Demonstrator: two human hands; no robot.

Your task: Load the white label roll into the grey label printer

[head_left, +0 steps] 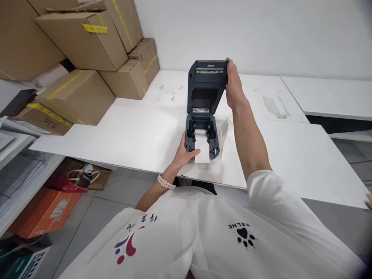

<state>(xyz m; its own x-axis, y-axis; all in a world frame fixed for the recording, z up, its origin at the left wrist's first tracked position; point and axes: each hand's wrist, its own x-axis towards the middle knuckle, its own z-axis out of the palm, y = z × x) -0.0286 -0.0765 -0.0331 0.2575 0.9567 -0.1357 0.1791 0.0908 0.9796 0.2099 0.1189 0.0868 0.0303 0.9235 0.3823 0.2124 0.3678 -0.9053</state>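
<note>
Printer (214, 130): dark, standing open on the white table (139, 133), close to its near edge and in front of the person.
Lid (205, 83): raised from the back of the base, its inner side facing the person.
Paper (202, 150): a white strip running from inside the base out over the front edge.
Left hand (183, 154): closed around the base's left front side, thumb reaching across onto the paper.
Right hand (234, 85): holding the lid by its upper right edge, arm stretched forward.
Sheet (224, 130): pale and crumpled, just beside the base on the right; perhaps film or thin paper, hard to tell from here.
Wristband (166, 182): light pink, on the left wrist.
Boxes (84, 97): brown cardboard with yellow tape, piled at the table's far left.
Floor, left: an orange box (46, 209) sits low beside a shelf (37, 182) with papers.
Shirt (186, 221): white, with printed logos.
</note>
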